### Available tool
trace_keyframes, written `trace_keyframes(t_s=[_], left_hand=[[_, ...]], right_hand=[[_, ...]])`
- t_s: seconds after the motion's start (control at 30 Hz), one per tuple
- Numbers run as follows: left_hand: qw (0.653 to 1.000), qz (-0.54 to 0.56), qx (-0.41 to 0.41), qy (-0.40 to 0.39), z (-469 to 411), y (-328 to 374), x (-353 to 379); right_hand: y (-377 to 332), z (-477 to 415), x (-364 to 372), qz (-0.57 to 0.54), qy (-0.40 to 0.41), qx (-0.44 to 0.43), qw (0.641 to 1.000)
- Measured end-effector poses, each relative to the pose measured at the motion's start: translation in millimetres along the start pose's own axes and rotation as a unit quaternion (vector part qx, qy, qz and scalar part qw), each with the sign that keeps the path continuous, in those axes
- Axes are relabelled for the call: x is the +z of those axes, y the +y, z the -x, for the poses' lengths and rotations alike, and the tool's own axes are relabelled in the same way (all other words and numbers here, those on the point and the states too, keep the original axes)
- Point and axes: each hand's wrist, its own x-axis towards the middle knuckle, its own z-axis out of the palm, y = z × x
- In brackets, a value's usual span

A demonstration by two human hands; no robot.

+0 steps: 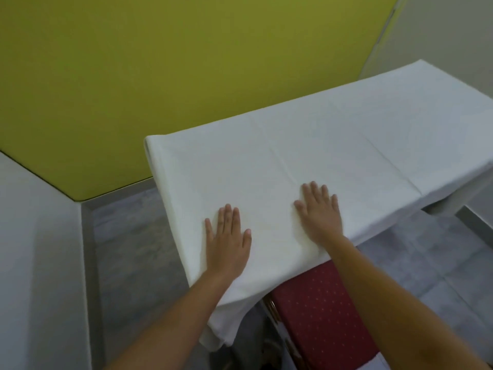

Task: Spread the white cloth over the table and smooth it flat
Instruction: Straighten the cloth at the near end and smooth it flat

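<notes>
A white cloth [306, 145] covers the whole long table, which runs from the near left to the far right, and its edges hang over the sides. Faint fold creases cross it. My left hand [228, 240] lies flat, palm down, on the cloth near the table's near end. My right hand [320, 212] lies flat beside it, a little farther in, fingers straight and slightly spread. The table itself is hidden under the cloth.
A dark red dotted chair seat [320, 316] stands under the table's near edge, below my right forearm. A yellow-green wall panel [160, 76] rises behind the table. A white ledge [34, 249] runs along the left, and grey floor [133, 249] lies between it and the table.
</notes>
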Motion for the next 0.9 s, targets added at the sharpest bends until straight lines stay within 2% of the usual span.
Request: trace_keyframes(t_s=[0.2, 0.4, 0.5, 0.57, 0.7, 0.77, 0.9], left_hand=[[0.998, -0.01, -0.065, 0.0, 11, -17, -1], [0.998, -0.024, -0.065, 0.011, 30, -18, 0], [0.997, -0.034, -0.061, 0.02, 40, -16, 0], [0.997, -0.043, -0.069, 0.021, 48, -17, -2], [0.994, -0.016, -0.104, 0.03, 65, -17, -13], [0.995, -0.011, -0.092, 0.038, 74, -18, -15], [0.993, -0.042, -0.08, -0.069, 85, -16, -30]], right_hand=[[84, -9, -21, -0.005, 0.025, 0.129, 0.991], [141, 10, -38, -0.051, 0.016, 0.211, 0.976], [151, 22, -44, -0.093, 0.018, 0.241, 0.966], [139, 27, -47, -0.078, 0.021, 0.247, 0.966], [92, 29, -45, 0.019, 0.003, 0.128, 0.992], [60, 32, -46, 0.035, -0.024, 0.056, 0.998], [-1, 39, -51, 0.067, -0.083, -0.075, 0.991]])
